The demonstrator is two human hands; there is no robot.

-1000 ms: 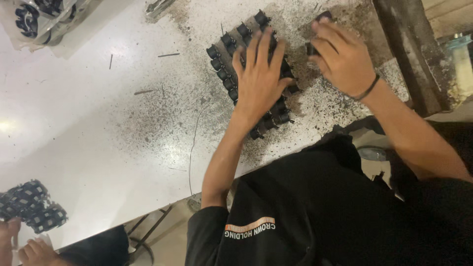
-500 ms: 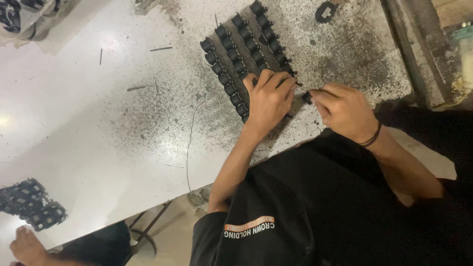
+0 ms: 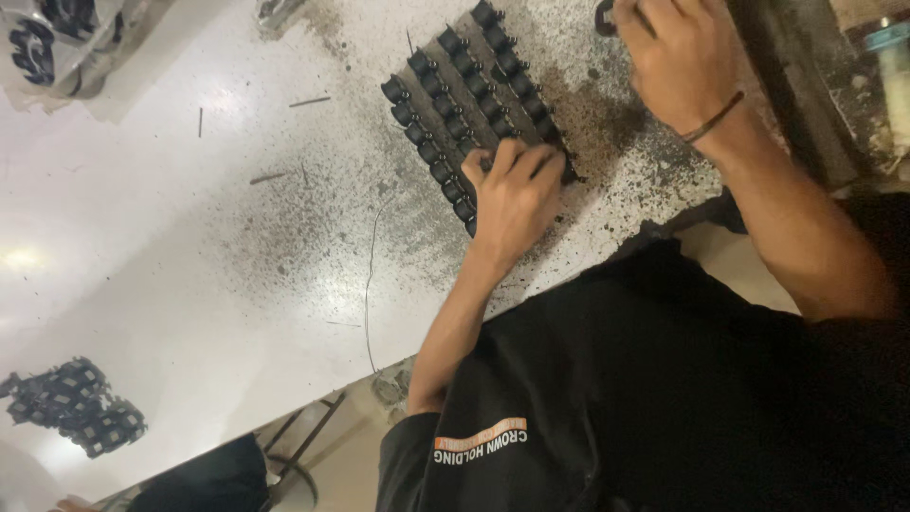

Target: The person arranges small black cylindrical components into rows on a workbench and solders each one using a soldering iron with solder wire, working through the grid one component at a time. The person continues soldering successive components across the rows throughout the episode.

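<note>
Left hand (image 3: pixel 515 194) curled, pressing block of black parts (image 3: pixel 474 95) near table (image 3: pixel 190 284) edge; rows may scatter if it slips; right hand (image 3: pixel 675 59) closed on black ring (image 3: pixel 603 17).

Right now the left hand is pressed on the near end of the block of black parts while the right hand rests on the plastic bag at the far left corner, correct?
Not quite. In the head view the left hand does press the block of black parts, but the right hand is at the table's far right, touching a loose black part, not the plastic bag.
</note>
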